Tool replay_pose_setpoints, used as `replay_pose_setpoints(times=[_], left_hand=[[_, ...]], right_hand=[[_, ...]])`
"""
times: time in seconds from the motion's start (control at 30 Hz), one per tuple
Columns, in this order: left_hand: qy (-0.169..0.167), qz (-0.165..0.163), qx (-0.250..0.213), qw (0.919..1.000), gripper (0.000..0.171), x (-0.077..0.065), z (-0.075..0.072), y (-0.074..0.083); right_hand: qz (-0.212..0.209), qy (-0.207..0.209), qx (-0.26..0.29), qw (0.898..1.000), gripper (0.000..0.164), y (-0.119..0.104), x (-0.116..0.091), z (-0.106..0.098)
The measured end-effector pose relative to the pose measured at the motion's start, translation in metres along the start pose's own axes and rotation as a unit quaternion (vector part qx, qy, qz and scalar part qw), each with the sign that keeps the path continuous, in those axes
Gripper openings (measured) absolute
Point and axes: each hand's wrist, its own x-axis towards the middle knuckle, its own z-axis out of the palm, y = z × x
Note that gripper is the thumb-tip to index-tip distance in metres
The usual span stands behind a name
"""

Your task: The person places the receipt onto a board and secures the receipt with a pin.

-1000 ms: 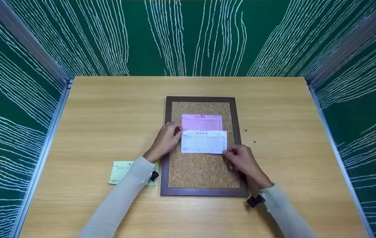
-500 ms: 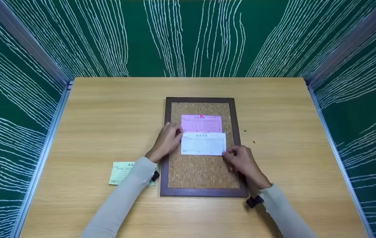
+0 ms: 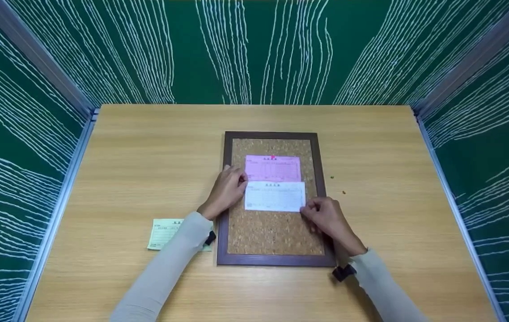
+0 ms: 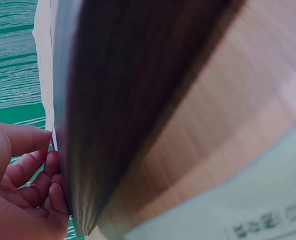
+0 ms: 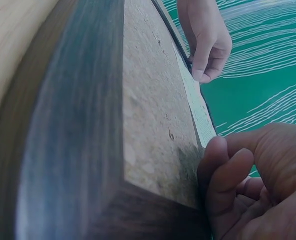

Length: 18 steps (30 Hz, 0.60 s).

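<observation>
A white printed slip (image 3: 274, 197) lies over the cork board (image 3: 277, 235), its top edge meeting the lower part of a pink slip (image 3: 272, 169). A pink pushpin (image 3: 273, 157) sits at the pink slip's top edge. My left hand (image 3: 226, 190) pinches the white slip's upper left corner between thumb and finger. At its lower right corner, my right hand (image 3: 328, 217) pinches the same slip. In the right wrist view the slip (image 5: 195, 100) stretches between both hands. The cork board's dark frame (image 4: 113, 75) fills much of the left wrist view.
A green printed slip (image 3: 163, 233) lies on the wooden table (image 3: 156, 156) left of the board, partly under the left sleeve. Two tiny coloured bits, one of them greenish (image 3: 332, 177), lie right of the board. Green walls with white lines surround the table.
Both hands have drawn the white slip slightly down the board, so more of the pink slip shows above it. Each hand keeps its corner.
</observation>
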Motion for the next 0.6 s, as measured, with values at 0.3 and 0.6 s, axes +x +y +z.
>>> replay_pose_setpoints(times=[0.3,0.6], left_hand=[[-0.001,0.003,0.016,0.9999,0.007,0.000,0.010,-0.012],[-0.004,0.008,0.026,0.9996,0.006,-0.002,0.004,-0.004]], right_hand=[[-0.003,-0.006,-0.002,1.000,0.024,0.002,0.002,0.001],[0.003,-0.011,-0.003,1.000,0.022,0.002,0.002,0.001]])
